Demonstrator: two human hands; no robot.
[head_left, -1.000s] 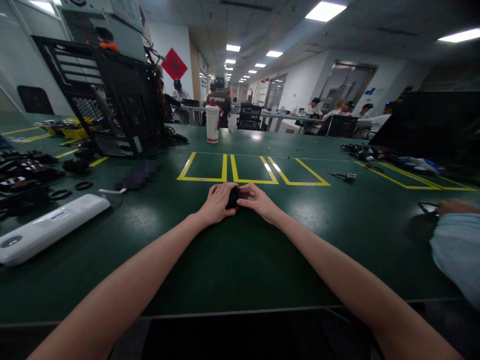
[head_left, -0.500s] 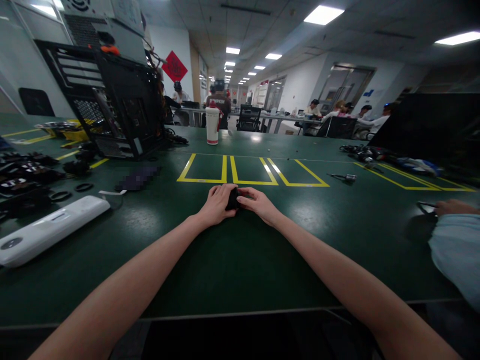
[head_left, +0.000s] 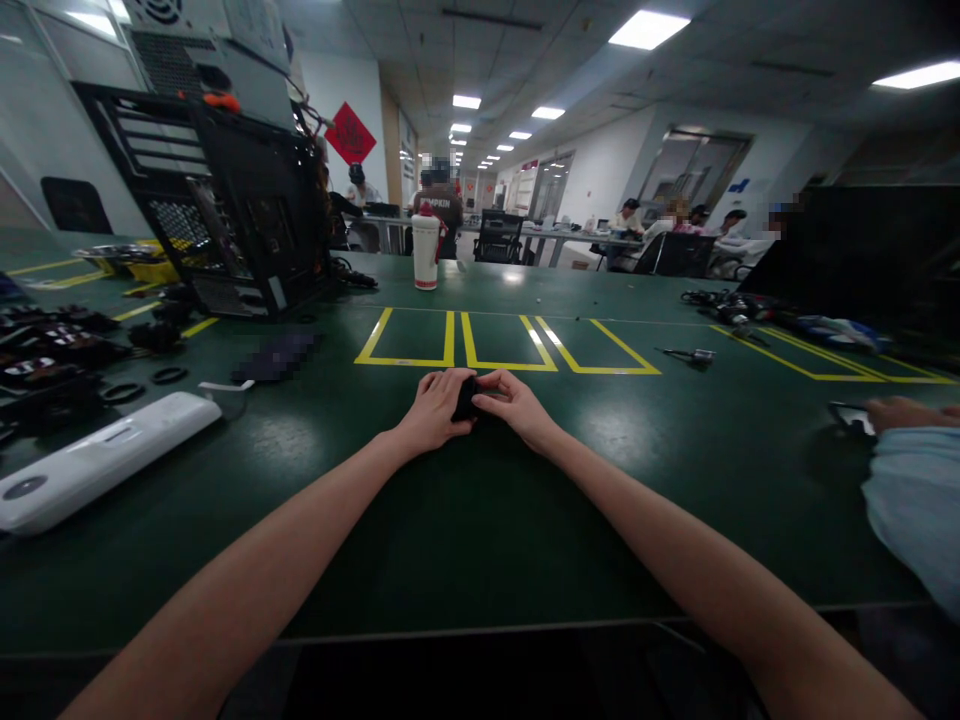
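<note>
A small black object is held at the middle of the green table; its kind is too dark and too covered to make out. My left hand wraps round it from the left, fingers over the top and thumb in front. From the right, the bent fingers and thumb of my right hand pinch its near right side. Just beyond both hands lie yellow tape outlines on the table top.
Left: a white elongated device, black rings, and an open computer case. Behind stands a white cup. A screwdriver-like tool lies right. Another person's hand holds a phone-like object at the right edge.
Both my hands stay in place around the black object, with hardly any finger movement. At the right edge, the other person's hand and phone-like object have shifted slightly.
</note>
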